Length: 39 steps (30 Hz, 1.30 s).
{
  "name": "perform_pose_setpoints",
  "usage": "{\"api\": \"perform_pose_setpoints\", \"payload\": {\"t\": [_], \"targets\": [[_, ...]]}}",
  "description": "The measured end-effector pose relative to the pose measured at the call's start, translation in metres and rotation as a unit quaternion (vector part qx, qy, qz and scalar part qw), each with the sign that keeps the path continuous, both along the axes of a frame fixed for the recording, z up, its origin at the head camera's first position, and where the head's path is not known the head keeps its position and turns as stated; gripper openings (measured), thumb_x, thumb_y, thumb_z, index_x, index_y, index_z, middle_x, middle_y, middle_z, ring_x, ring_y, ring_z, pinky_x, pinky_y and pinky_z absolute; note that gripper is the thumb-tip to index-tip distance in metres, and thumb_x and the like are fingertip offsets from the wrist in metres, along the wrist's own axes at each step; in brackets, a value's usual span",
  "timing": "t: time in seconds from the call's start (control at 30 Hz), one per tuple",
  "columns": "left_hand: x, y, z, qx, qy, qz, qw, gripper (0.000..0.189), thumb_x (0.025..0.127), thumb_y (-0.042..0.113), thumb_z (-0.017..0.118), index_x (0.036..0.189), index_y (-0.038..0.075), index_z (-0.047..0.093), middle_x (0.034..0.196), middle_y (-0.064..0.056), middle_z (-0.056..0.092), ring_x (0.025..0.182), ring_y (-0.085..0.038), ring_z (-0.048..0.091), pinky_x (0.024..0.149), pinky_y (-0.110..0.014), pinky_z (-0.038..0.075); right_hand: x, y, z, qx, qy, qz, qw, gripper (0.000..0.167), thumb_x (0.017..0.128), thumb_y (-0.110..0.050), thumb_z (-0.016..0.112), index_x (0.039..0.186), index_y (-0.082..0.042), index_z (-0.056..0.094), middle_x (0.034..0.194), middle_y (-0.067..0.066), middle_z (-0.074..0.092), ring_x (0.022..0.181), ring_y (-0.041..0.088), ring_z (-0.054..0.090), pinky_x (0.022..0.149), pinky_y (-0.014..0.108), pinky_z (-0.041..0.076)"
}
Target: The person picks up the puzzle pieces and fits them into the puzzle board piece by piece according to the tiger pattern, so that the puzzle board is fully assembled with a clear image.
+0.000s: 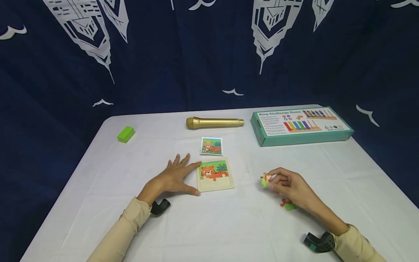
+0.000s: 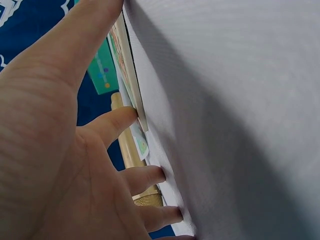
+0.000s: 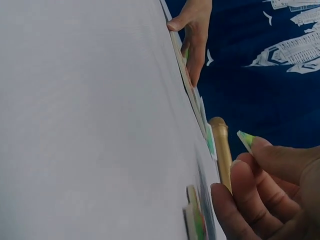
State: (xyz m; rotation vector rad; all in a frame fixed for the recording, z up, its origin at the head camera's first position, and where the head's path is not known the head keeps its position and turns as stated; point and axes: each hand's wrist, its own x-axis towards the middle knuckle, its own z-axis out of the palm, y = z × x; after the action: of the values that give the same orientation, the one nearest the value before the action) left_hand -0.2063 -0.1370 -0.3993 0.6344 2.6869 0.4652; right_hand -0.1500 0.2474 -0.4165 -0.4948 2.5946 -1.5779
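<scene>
A square wooden puzzle board (image 1: 216, 185) lies mid-table, its upper part filled with pieces showing an orange tiger and greenery; the lower strip is bare wood. At its left edge my left hand (image 1: 176, 177) is spread, index fingertip at the upper corner and thumb at the lower one. My right hand (image 1: 291, 185) pinches a small green and orange puzzle piece (image 1: 264, 180) between thumb and fingers, raised over the table to the right of the board. Another puzzle piece (image 1: 290, 206) lies on the cloth, partly hidden under that hand.
Just behind the board is a picture card (image 1: 211, 146) with the same tiger scene. Farther back lie a gold microphone (image 1: 214, 123) and a green Ring Challenge Game box (image 1: 302, 125). A light green block (image 1: 126, 134) sits at the far left.
</scene>
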Motion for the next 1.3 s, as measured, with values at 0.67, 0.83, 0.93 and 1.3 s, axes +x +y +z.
{"api": "perform_pose_setpoints", "payload": {"t": [0.67, 0.83, 0.93, 1.3], "targets": [[-0.001, -0.001, 0.001, -0.002, 0.0, -0.003, 1.0, 0.104, 0.066, 0.069, 0.074, 0.152, 0.032, 0.028, 0.16, -0.015, 0.003, 0.143, -0.045, -0.008, 0.114, -0.062, -0.001, -0.013, -0.034, 0.007, -0.042, -0.087, 0.057, 0.9936, 0.035, 0.088, 0.004, 0.057, 0.122, 0.001, 0.049, 0.089, 0.023, 0.062, 0.07, 0.017, 0.062, 0.061, 0.035, 0.058], [0.0, -0.001, 0.001, -0.002, 0.0, -0.002, 1.0, 0.105, 0.066, 0.069, 0.074, 0.152, 0.032, 0.028, 0.16, -0.016, 0.003, 0.143, -0.045, -0.008, 0.114, -0.062, -0.001, -0.016, -0.043, 0.007, -0.049, -0.095, 0.077, 0.9913, 0.036, 0.087, 0.006, 0.056, 0.122, 0.0, 0.049, 0.089, 0.024, 0.059, 0.072, 0.018, 0.062, 0.062, 0.036, 0.058], [0.0, -0.001, 0.001, -0.002, 0.001, -0.003, 1.0, 0.104, 0.066, 0.068, 0.074, 0.152, 0.032, 0.027, 0.16, -0.016, 0.003, 0.143, -0.045, -0.008, 0.113, -0.062, -0.001, -0.018, -0.049, 0.005, -0.051, -0.099, 0.086, 0.9901, 0.037, 0.086, 0.007, 0.054, 0.122, 0.0, 0.049, 0.089, 0.025, 0.058, 0.072, 0.018, 0.062, 0.062, 0.036, 0.058], [0.0, -0.002, 0.0, 0.001, 0.004, -0.004, 1.0, 0.103, 0.066, 0.068, 0.074, 0.151, 0.032, 0.029, 0.16, -0.016, 0.004, 0.143, -0.046, -0.007, 0.113, -0.063, 0.0, -0.024, -0.078, 0.002, -0.055, -0.093, 0.121, 0.9868, 0.033, 0.089, 0.001, 0.061, 0.121, 0.0, 0.054, 0.087, 0.022, 0.063, 0.068, 0.014, 0.062, 0.061, 0.035, 0.058]]}}
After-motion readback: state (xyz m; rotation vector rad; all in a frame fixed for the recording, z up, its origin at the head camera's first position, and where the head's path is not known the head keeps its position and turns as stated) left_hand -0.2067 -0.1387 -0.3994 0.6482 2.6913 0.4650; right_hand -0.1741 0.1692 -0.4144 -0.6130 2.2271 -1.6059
